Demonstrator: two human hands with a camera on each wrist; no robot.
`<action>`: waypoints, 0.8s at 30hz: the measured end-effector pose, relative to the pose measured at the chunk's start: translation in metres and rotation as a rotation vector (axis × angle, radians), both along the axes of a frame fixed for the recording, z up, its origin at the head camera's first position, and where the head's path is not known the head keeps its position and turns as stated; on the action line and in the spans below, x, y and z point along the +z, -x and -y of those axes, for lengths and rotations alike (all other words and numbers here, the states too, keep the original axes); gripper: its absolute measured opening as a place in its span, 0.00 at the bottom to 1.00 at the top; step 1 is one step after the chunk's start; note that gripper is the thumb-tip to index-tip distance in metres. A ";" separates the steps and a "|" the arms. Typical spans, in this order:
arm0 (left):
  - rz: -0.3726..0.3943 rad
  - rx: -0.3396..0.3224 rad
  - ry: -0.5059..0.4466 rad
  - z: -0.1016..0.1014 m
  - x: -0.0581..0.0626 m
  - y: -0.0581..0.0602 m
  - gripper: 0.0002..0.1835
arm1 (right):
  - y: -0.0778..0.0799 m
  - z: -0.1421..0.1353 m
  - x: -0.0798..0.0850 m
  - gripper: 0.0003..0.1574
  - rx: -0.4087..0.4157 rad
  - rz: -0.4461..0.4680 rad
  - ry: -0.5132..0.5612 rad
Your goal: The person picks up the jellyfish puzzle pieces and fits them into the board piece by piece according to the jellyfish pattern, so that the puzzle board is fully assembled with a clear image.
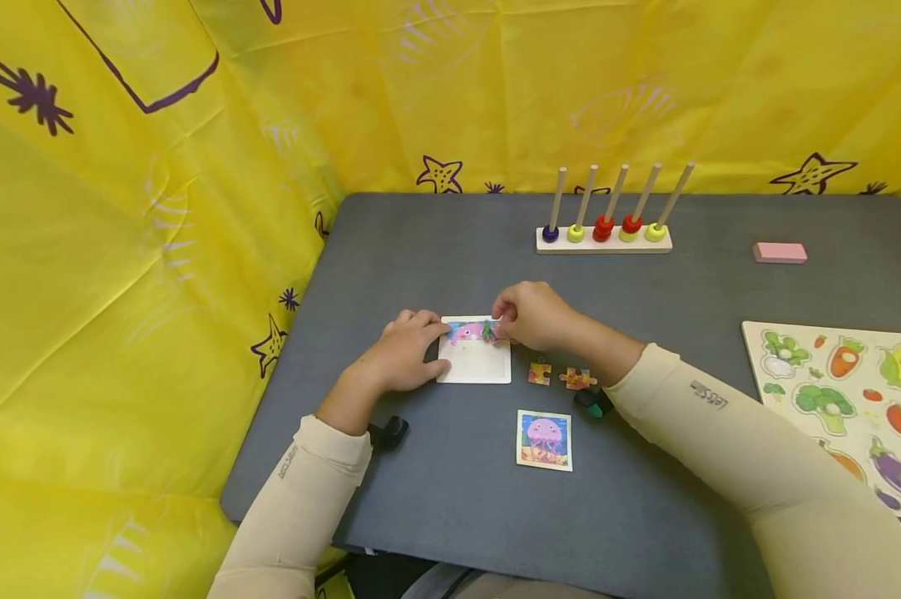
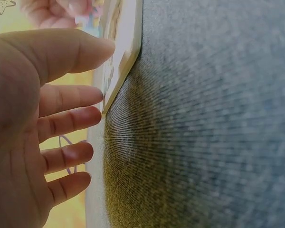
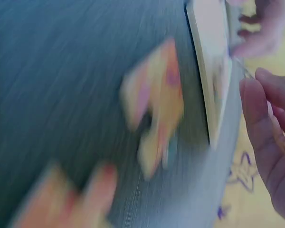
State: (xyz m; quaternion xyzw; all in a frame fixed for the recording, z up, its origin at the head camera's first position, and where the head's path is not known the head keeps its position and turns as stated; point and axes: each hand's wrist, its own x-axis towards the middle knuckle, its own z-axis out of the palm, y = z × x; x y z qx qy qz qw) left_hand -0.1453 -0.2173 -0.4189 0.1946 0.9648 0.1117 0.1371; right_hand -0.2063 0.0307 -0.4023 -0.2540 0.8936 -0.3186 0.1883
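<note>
A small white puzzle tray (image 1: 477,366) lies on the dark table, its upper strip filled with blue and pink picture pieces (image 1: 466,333). My left hand (image 1: 403,353) rests at the tray's left edge, fingers fairly straight and thumb by the lower left corner. Over the upper right corner, my right hand (image 1: 534,316) pinches a puzzle piece (image 3: 248,73) between thumb and forefinger; only its thin edge shows in the right wrist view. Two orange and yellow puzzle pieces, one notched (image 1: 539,372) and one knobbed (image 1: 577,379), lie right of the tray, near my right wrist.
Nearer me lies a jellyfish picture card (image 1: 544,441). A peg stand (image 1: 603,247) with coloured beads stands at the back, a pink block (image 1: 779,253) to its right. A vegetable puzzle board (image 1: 783,416) covers the right side. Yellow cloth (image 1: 450,100) hangs behind the table.
</note>
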 end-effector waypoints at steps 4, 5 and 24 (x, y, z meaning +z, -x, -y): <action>-0.012 -0.004 -0.028 0.000 -0.001 0.003 0.31 | -0.001 0.027 -0.007 0.04 0.054 0.023 -0.003; -0.011 -0.006 -0.031 0.000 -0.001 0.004 0.31 | -0.001 0.033 -0.009 0.04 0.066 0.026 -0.008; -0.069 0.052 -0.055 -0.004 -0.008 0.025 0.13 | -0.001 0.060 -0.021 0.08 0.084 -0.090 -0.111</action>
